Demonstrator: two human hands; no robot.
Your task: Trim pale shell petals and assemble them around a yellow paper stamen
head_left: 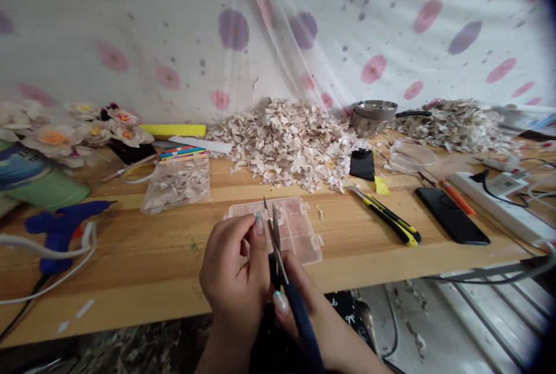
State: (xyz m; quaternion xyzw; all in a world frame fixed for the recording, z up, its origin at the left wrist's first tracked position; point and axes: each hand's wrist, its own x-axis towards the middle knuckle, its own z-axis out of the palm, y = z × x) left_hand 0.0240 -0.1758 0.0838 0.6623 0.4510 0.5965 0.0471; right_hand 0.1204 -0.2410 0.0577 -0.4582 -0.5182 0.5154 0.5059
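Observation:
My left hand (234, 272) is closed in a pinch near the front edge of the wooden table (143, 258); what its fingertips hold is too small to make out. My right hand (304, 299) grips dark blue-handled scissors (278, 246), blades pointing up and slightly apart beside the left fingertips. Just behind both hands lies a clear plastic compartment box (295, 229).
A big heap of pale paper scraps (286, 142) fills the table's middle back, another heap (456, 125) at right. Also on the table: a blue glue gun (61, 226), a clear bag of scraps (178, 183), yellow-black cutters (386, 215), a black phone (452, 215), a power strip (499, 200), a metal pan (373, 114) and paper flowers (65, 131).

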